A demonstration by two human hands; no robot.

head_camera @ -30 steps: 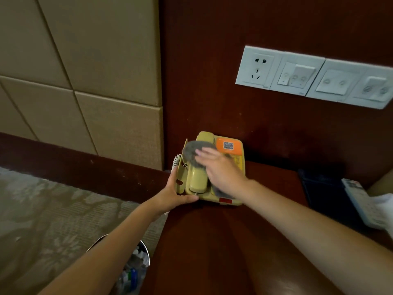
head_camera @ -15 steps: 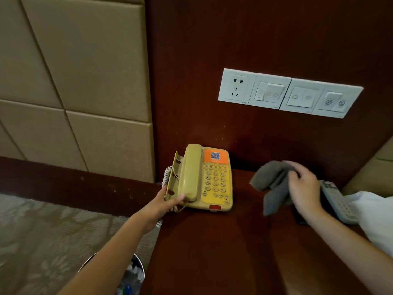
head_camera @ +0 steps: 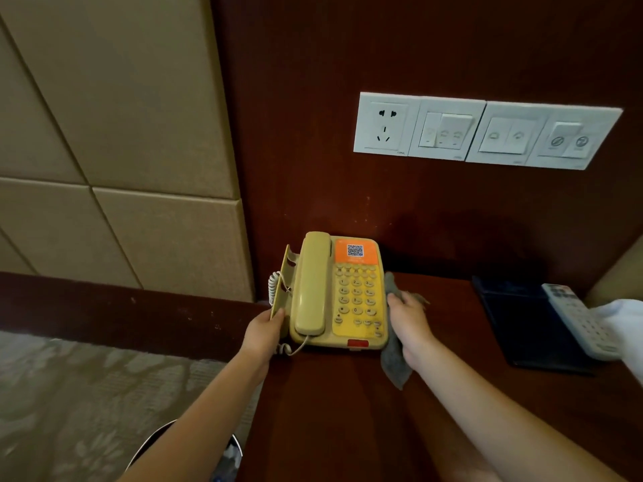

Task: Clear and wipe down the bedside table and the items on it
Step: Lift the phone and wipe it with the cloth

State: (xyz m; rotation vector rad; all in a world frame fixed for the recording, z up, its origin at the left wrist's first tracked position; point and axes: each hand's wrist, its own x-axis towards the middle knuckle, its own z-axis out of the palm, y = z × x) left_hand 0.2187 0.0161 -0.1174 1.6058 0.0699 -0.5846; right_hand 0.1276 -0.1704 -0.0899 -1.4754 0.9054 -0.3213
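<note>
A yellow telephone (head_camera: 339,293) with an orange label stands at the back left of the dark red bedside table (head_camera: 330,412), its handset on the cradle. My left hand (head_camera: 264,330) grips the phone's left edge near the coiled cord. My right hand (head_camera: 407,320) holds a grey cloth (head_camera: 393,363) against the phone's right side; the cloth hangs down past the phone's front corner onto the table.
A dark blue folder (head_camera: 522,325) lies at the table's right, with a white remote control (head_camera: 577,320) on it and white fabric (head_camera: 622,328) at the right edge. A socket and switch panel (head_camera: 487,132) is on the wall. A waste bin (head_camera: 229,453) stands below the table's left edge.
My right hand has carried the cloth from the phone's top out to the right near the remote and back to the phone's right side. My left hand has stayed at the phone's left edge.
</note>
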